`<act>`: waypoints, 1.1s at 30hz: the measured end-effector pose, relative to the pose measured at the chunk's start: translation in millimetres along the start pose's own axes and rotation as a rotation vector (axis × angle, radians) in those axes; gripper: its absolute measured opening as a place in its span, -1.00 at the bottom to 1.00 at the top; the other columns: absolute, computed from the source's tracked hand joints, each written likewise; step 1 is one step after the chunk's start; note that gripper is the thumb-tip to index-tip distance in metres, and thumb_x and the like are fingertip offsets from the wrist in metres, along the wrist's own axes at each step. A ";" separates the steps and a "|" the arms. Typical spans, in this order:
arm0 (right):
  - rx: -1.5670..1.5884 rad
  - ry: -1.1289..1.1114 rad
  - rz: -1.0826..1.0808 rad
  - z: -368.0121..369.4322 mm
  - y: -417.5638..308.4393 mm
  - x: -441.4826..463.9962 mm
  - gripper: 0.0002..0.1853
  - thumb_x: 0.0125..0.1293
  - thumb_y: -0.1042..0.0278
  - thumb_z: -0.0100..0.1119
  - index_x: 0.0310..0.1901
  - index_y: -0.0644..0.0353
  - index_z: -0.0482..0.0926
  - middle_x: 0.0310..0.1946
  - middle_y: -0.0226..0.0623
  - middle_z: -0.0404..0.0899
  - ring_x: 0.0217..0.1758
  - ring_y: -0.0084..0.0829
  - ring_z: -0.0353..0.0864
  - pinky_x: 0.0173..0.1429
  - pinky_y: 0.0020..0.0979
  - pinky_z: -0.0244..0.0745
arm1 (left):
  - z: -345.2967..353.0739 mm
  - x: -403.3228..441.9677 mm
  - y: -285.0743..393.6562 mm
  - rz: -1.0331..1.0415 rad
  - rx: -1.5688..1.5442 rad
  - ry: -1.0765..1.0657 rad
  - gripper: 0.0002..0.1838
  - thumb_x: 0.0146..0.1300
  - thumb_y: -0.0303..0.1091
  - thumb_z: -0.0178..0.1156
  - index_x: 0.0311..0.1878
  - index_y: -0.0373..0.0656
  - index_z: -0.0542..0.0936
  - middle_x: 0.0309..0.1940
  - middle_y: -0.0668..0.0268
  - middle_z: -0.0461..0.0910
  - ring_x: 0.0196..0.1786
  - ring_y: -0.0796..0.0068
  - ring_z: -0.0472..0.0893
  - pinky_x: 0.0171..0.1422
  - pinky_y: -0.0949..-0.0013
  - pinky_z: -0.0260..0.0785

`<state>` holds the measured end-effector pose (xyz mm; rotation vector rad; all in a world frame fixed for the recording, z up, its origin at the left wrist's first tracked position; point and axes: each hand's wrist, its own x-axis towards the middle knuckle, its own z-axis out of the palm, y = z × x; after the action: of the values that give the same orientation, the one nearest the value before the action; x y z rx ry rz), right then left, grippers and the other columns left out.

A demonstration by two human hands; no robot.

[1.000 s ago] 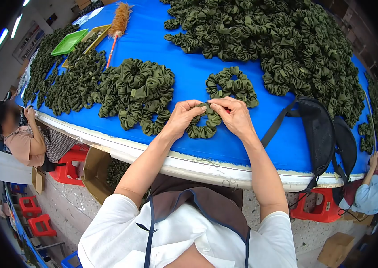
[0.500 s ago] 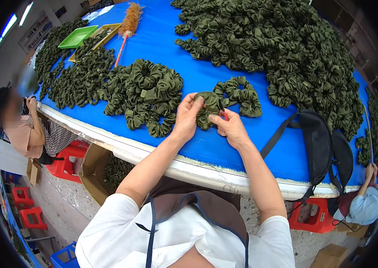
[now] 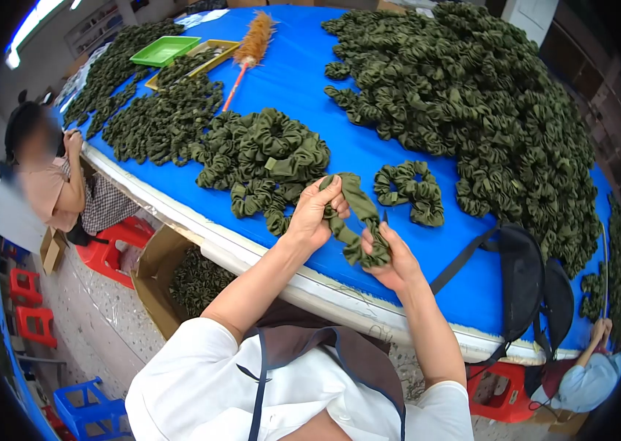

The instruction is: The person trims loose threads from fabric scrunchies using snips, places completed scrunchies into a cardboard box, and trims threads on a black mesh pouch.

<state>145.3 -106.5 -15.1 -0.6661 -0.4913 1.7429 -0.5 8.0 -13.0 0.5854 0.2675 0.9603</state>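
Note:
A dark green fabric scrunchie [image 3: 355, 192] is stretched between my two hands over the table's near edge. My left hand [image 3: 315, 213] is closed on its left side, thumb on top. My right hand [image 3: 394, 257] grips its lower right side. From that hand a thin dark tip [image 3: 385, 216] sticks up, part of a small tool whose kind I cannot make out. Just beyond my right hand lies a small group of scrunchies [image 3: 428, 209]. Beyond my left hand is a larger heap of scrunchies [image 3: 273, 147].
A big scrunchie pile [image 3: 464, 110] covers the blue table's [image 3: 292, 73] right side. A feather duster [image 3: 255, 40], green tray [image 3: 163, 51] and yellow tray [image 3: 215, 57] lie at the back left. A black bag [image 3: 520, 275] is right. Co-workers sit left [image 3: 49, 176] and right [image 3: 582, 382].
The scrunchie, bunched up before, is now pulled out long between my hands. My right hand has moved lower and turned; the red part of its tool no longer shows. The view has shifted.

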 end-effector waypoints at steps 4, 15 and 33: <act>-0.178 -0.002 -0.014 6.4 1.6 -22.1 -0.67 0.47 0.07 0.01 -0.22 0.21 0.49 -0.45 -0.37 0.51 -0.68 -0.72 0.11 -0.65 -0.66 -0.02 | 9.7 -20.0 40.3 0.050 0.092 0.031 -0.81 0.39 -0.35 0.19 -0.37 -0.07 0.44 -0.68 0.49 0.29 -0.65 0.67 0.22 -0.56 0.59 0.06; -1.974 0.668 -0.493 -41.5 -34.0 51.0 -0.66 0.24 0.26 0.35 -0.08 0.35 0.58 -0.55 -0.43 0.53 -0.58 -0.59 0.40 -0.44 -0.53 0.34 | -49.2 92.8 101.3 0.613 2.176 0.386 -0.70 0.29 -0.24 0.19 -0.03 -0.23 0.53 -0.13 0.13 0.55 -0.27 0.25 0.55 -0.17 0.23 0.40; -0.156 0.515 -0.386 -107.8 -103.3 17.7 -0.72 0.42 0.12 0.19 -0.22 0.20 0.52 -0.42 -0.17 0.66 -0.77 -0.75 0.11 -0.74 -0.68 -0.16 | 37.5 -50.8 -131.9 0.520 1.900 -0.882 -0.16 0.22 0.22 0.10 0.39 -0.22 0.29 0.43 -0.06 0.20 0.52 -0.11 0.08 0.58 -0.07 -0.15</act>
<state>288.2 -63.5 -33.8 -1.0207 -0.3655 1.1236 79.6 -104.6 -60.8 2.8211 0.1497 0.5646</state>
